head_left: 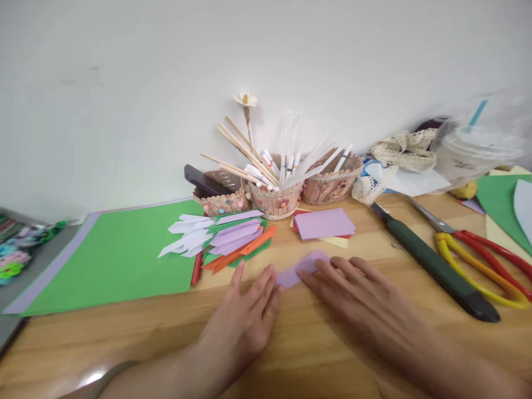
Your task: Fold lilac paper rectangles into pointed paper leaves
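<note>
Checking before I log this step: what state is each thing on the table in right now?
left hand: open, palm down.
right hand: open, palm down.
lilac paper: flat on the table, with fingers of both hands on it.
scissors: lying flat, blades closed.
green sheet: flat, unfolded.
lilac squares: stacked, unfolded.
folded strips: loose pile, overlapping the green sheet.
stick cup: upright, full.

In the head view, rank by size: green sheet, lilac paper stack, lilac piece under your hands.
1. green sheet
2. lilac paper stack
3. lilac piece, half hidden by left hand and right hand: unsure.
</note>
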`<state>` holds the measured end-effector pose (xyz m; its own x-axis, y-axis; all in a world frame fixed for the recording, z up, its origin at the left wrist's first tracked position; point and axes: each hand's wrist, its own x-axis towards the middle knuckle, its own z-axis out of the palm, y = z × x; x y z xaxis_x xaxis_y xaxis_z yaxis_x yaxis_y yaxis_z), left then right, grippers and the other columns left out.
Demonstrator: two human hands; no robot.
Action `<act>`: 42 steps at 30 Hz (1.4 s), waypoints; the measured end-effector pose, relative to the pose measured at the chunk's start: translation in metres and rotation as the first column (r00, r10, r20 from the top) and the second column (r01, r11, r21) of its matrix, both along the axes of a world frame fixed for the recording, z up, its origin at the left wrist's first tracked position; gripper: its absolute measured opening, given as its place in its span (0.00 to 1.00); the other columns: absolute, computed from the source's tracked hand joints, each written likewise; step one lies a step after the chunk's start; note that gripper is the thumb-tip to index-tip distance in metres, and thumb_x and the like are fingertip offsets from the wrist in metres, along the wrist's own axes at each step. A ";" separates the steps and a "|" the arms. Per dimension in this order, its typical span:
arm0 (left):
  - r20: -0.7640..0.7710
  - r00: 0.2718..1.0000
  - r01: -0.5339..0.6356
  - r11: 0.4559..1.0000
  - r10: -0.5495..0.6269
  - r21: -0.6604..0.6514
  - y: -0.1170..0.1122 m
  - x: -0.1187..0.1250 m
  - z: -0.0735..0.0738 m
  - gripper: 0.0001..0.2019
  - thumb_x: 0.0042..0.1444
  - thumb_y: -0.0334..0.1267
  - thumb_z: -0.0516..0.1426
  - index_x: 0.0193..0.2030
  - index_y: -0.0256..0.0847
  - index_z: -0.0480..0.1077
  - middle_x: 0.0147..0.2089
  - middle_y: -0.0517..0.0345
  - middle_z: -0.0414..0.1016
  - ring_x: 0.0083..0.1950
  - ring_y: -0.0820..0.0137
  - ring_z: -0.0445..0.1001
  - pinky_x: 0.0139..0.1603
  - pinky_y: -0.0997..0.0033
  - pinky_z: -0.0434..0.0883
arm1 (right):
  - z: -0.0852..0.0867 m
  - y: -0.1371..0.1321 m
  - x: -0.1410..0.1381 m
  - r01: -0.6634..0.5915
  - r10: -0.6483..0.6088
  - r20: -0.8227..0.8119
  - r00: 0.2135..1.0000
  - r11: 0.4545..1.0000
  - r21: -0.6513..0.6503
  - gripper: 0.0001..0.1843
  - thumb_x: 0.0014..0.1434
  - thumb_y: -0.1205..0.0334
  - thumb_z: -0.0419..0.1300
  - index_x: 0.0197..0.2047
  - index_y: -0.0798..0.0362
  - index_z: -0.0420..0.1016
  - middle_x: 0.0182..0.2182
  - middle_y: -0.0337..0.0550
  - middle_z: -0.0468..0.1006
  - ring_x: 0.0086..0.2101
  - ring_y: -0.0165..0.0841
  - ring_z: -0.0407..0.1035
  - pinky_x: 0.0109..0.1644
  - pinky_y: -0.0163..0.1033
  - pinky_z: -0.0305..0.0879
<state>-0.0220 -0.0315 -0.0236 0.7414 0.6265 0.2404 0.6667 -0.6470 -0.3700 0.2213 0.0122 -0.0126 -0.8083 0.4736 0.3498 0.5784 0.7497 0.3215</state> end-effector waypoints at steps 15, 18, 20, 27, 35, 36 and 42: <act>0.126 0.991 0.053 0.998 -0.048 -0.039 0.002 0.003 0.001 0.19 0.66 0.30 0.41 0.54 0.36 0.70 0.56 0.54 0.72 0.61 0.65 0.62 0.68 0.47 0.34 | -0.004 0.005 -0.012 -0.085 0.087 0.006 0.996 0.979 -0.187 0.22 0.58 0.72 0.50 0.56 0.56 0.65 0.39 0.46 0.73 0.39 0.39 0.64 0.42 0.44 0.59; 0.080 0.996 0.040 0.997 -0.034 -0.069 0.003 0.003 0.000 0.19 0.67 0.30 0.41 0.53 0.38 0.70 0.56 0.55 0.72 0.61 0.66 0.61 0.67 0.46 0.32 | 0.000 0.008 -0.009 -0.061 0.070 0.034 0.997 0.976 -0.210 0.23 0.58 0.71 0.52 0.57 0.54 0.65 0.37 0.44 0.72 0.36 0.38 0.64 0.40 0.44 0.60; 0.073 0.997 0.038 0.997 -0.034 -0.067 0.003 0.003 0.000 0.18 0.66 0.30 0.42 0.53 0.38 0.70 0.56 0.54 0.73 0.62 0.65 0.61 0.67 0.47 0.34 | 0.003 0.011 -0.003 -0.049 0.058 0.036 0.998 0.976 -0.214 0.24 0.57 0.72 0.52 0.57 0.52 0.65 0.38 0.44 0.73 0.37 0.37 0.64 0.42 0.44 0.60; 0.026 1.000 0.011 0.998 -0.010 -0.069 -0.001 0.002 -0.001 0.17 0.64 0.30 0.45 0.55 0.38 0.69 0.58 0.54 0.71 0.62 0.63 0.62 0.64 0.51 0.48 | -0.001 0.018 0.028 0.040 -0.026 0.112 0.993 0.991 -0.127 0.31 0.55 0.78 0.48 0.62 0.54 0.60 0.43 0.48 0.72 0.44 0.41 0.65 0.50 0.50 0.60; 0.055 0.998 0.018 1.000 -0.017 -0.008 -0.002 0.000 -0.002 0.19 0.63 0.26 0.43 0.53 0.35 0.69 0.54 0.50 0.73 0.57 0.63 0.68 0.60 0.58 0.56 | 0.007 0.033 0.035 0.126 -0.137 0.194 0.971 0.990 0.069 0.27 0.55 0.80 0.44 0.57 0.59 0.65 0.36 0.51 0.74 0.37 0.42 0.68 0.44 0.48 0.63; 0.064 0.998 0.029 1.000 -0.029 -0.001 -0.001 0.000 -0.002 0.18 0.63 0.26 0.43 0.52 0.35 0.70 0.54 0.50 0.74 0.56 0.63 0.69 0.59 0.59 0.57 | 0.009 0.032 0.033 0.125 -0.136 0.195 0.971 0.990 0.068 0.27 0.55 0.80 0.45 0.56 0.61 0.65 0.36 0.51 0.74 0.37 0.42 0.68 0.43 0.48 0.63; 0.277 0.957 0.066 0.995 -0.086 0.081 0.002 0.003 0.003 0.19 0.62 0.22 0.41 0.49 0.30 0.71 0.50 0.49 0.76 0.56 0.63 0.70 0.59 0.63 0.61 | 0.006 0.014 0.011 0.055 -0.058 0.081 0.995 0.998 0.029 0.24 0.53 0.80 0.47 0.52 0.62 0.68 0.37 0.50 0.75 0.38 0.40 0.67 0.47 0.46 0.62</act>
